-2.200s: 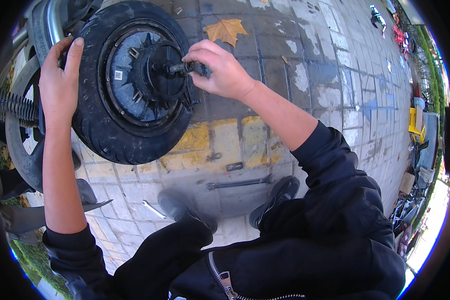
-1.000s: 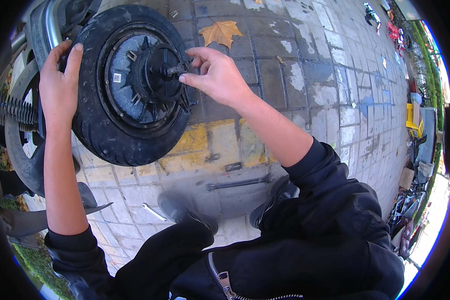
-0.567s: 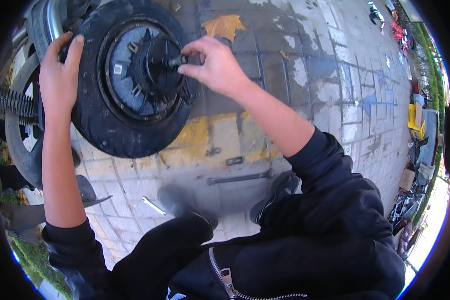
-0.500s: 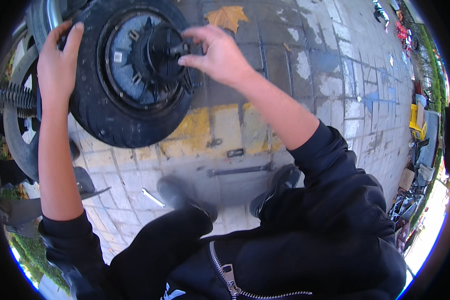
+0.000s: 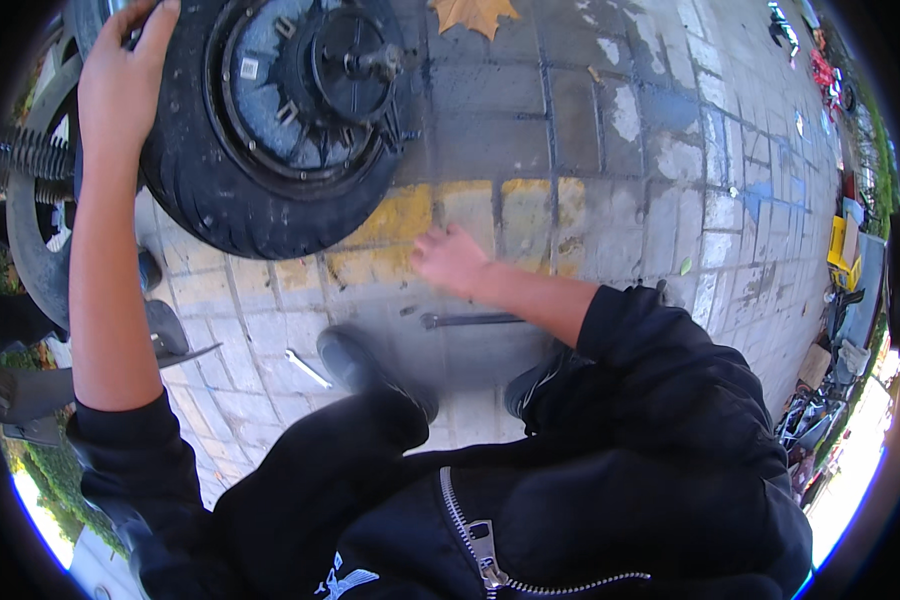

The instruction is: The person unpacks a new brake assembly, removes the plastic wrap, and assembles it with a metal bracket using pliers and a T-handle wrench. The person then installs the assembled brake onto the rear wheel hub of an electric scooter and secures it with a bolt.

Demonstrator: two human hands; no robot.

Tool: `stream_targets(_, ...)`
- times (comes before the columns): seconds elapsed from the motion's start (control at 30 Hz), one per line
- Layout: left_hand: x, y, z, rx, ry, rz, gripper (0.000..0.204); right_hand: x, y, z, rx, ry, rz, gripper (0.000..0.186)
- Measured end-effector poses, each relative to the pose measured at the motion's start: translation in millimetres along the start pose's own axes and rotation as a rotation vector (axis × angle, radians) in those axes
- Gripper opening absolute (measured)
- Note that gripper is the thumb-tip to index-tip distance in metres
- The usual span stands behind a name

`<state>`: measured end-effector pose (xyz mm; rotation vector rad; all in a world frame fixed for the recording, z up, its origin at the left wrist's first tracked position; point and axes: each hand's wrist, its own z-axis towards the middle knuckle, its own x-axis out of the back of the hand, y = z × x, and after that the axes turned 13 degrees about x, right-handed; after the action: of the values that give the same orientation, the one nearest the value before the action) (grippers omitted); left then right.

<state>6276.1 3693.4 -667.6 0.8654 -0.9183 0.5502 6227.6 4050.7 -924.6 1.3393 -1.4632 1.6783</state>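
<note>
A black scooter-type wheel (image 5: 270,235) with a grey hub (image 5: 265,100) stands tilted at the upper left. From the middle of its hub sticks a metal axle (image 5: 375,63). My left hand (image 5: 120,95) is closed on the tyre's far left edge, beside a silver tube; its fingertips are partly cut off by the frame. Away from the wheel, my right hand (image 5: 455,262) hangs low over the yellow-painted bricks, fingers curled and slightly blurred. Whatever it may hold is hidden. Just below it lies a long dark tool (image 5: 460,321) on the ground.
A silver wrench (image 5: 308,368) lies left of my shoes (image 5: 355,365). Beside the wheel, a coil spring (image 5: 35,155) and curved vehicle parts fill the left side. A dry leaf (image 5: 475,14) rests on the paving at the top. Along the right edge are a yellow crate (image 5: 845,250) and mixed clutter.
My right hand has left the axle area and moved down toward the paving. The left hand stays at the tyre. The view has shifted slightly, so the wheel sits higher.
</note>
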Motion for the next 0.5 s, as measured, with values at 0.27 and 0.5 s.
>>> stream_targets(0.27,-2.0,4.8,-4.2,0.018,0.021,-0.051,0.057,-2.2,-13.7,10.8,-0.152,-0.191,0.032,0.023)
stream_targets(0.5,-0.3,7.5,-5.2,0.026,0.022,-0.049,0.058,124.8,65.5,1.2,-0.592,0.552,0.877,0.031)
